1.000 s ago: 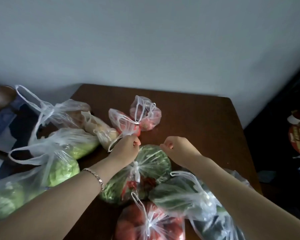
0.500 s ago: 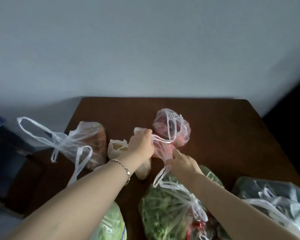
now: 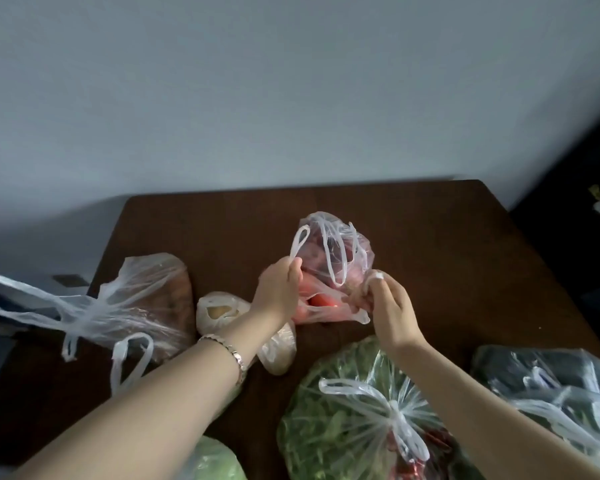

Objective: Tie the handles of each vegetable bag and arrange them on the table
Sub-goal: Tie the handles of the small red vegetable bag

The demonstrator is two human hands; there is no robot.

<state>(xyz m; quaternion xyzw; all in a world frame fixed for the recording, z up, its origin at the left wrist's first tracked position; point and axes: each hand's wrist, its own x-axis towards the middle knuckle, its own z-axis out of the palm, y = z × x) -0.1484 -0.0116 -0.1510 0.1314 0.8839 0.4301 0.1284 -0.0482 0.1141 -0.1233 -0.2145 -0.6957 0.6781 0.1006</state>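
Observation:
A small clear bag of orange-red vegetables (image 3: 321, 308) lies open on the brown table (image 3: 447, 244), between my hands. My left hand (image 3: 279, 294) pinches its left handle loop, which stands up above the fingers. My right hand (image 3: 387, 304) grips the bag's right handle, the plastic wrapped over a fingertip. Right behind it sits another small bag of red produce (image 3: 333, 252) with knotted handles.
A tied bag of greens (image 3: 354, 414) lies near my right forearm, a dark bag (image 3: 548, 379) at far right. A small pale bag (image 3: 222, 311), a brown-filled bag (image 3: 153, 299) and a light green bag (image 3: 215, 460) lie left. A wall rises behind the table.
My hands have spread apart, each pulling a handle of the orange-red bag outward; the left loop now stands upright. The view shifted up and left over the table.

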